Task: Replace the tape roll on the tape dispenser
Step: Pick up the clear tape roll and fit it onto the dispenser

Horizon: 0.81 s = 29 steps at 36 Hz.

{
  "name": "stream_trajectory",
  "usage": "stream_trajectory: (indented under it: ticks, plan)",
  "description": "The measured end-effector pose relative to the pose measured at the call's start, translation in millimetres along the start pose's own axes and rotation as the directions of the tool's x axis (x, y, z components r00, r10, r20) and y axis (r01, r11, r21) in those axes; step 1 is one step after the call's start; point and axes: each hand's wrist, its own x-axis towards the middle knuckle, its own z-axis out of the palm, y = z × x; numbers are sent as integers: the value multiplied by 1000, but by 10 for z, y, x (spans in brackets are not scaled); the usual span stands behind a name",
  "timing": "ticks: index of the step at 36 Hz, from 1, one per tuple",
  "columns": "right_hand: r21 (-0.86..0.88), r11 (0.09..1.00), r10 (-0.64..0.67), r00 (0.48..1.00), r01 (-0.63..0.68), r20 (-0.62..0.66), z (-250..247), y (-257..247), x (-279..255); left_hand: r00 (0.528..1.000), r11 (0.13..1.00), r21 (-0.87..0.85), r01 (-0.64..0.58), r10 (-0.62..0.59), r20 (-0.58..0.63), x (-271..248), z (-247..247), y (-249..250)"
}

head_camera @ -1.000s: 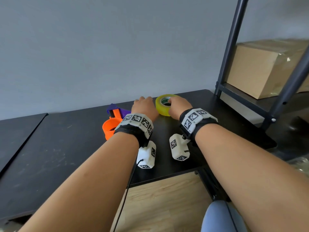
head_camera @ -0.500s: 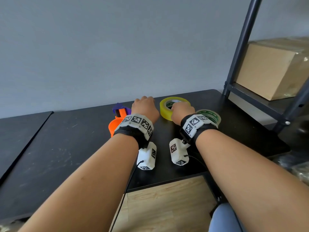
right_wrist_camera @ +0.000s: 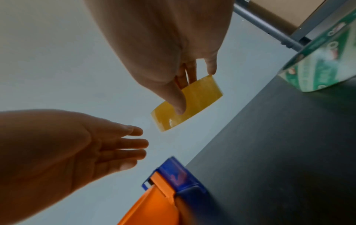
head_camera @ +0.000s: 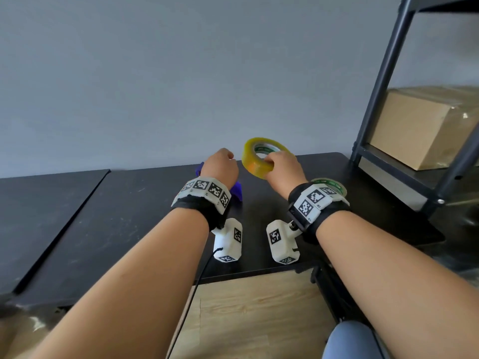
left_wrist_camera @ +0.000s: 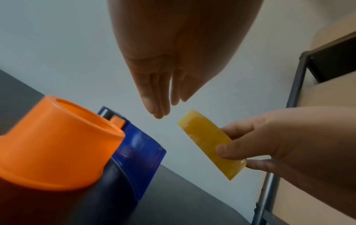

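Note:
My right hand point(head_camera: 281, 167) grips a yellow tape roll point(head_camera: 259, 158) by its rim and holds it tilted above the black table point(head_camera: 129, 216); the thumb lies on the outer face of the yellow tape roll point(right_wrist_camera: 194, 102), with other fingers behind it. My left hand point(head_camera: 220, 164) hovers just left of the roll with straight fingers point(left_wrist_camera: 154, 100) and holds nothing. Below it lies the tape dispenser point(left_wrist_camera: 133, 153), blue with an orange hub point(left_wrist_camera: 57, 137); in the head view only a bit of its blue body point(head_camera: 237, 191) shows past my left wrist.
A nearly spent tape roll with green print point(head_camera: 334, 185) lies on the table behind my right wrist, the same green-printed roll point(right_wrist_camera: 316, 67) showing large in the right wrist view. A dark metal shelf frame point(head_camera: 383, 81) with a cardboard box point(head_camera: 420, 130) stands at the right. A second black surface point(head_camera: 39, 216) adjoins at left.
My right hand has lifted the yellow roll off the table and tilted it. My left hand rose with it and opened. The head view swung upward.

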Motion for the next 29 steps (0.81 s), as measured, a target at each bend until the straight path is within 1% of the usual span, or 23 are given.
stream_trajectory:
  ticks: [2, 5, 8, 11, 14, 16, 18, 19, 21, 24, 25, 27, 29]
  plan:
    - [48, 997, -61, 998, 62, -32, -29, -102, -34, 1000, 994, -111, 19, -20, -7, -25, -82, -8]
    - [84, 983, -159, 984, 165, -74, -25, -261, -87, 1000, 953, -301, 25, -26, 2, -69, -202, -1]
    - [72, 971, -223, 970, 230, -94, -9, -409, -128, 998, 924, -379, 56, -56, 10, -114, -331, -34]
    - [97, 955, -270, 957, 280, -105, 22, -509, -148, 991, 860, -495, 128, -132, 26, -134, -433, -119]
    - [119, 939, -312, 944, 324, -109, 70, -590, -168, 985, 820, -548, 163, -162, 51, -145, -541, -201]
    - [130, 937, -316, 945, 326, -90, 94, -641, -187, 984, 811, -558, 174, -161, 73, -153, -602, -235]
    - [190, 926, -321, 945, 327, -62, 100, -690, -203, 981, 820, -540, 192, -181, 75, -132, -639, -294]
    - [223, 924, -311, 950, 310, -33, 90, -713, -209, 979, 833, -516, 202, -192, 72, -115, -659, -323]
    - [277, 931, -249, 968, 237, 12, 67, -730, -200, 976, 848, -486, 212, -205, 70, -120, -715, -361]
    - [380, 921, -93, 996, 86, -1, 35, -722, -163, 970, 846, -477, 238, -229, 77, -101, -790, -452]
    - [415, 909, -38, 999, 27, 18, 34, -718, -153, 970, 847, -475, 240, -225, 88, -91, -808, -487]
    - [409, 909, 41, 994, -78, 97, 54, -721, -135, 966, 838, -481, 260, -230, 121, -81, -837, -549]
    - [415, 901, 56, 983, -124, 173, 86, -743, -137, 958, 826, -485, 287, -252, 137, -73, -853, -589]
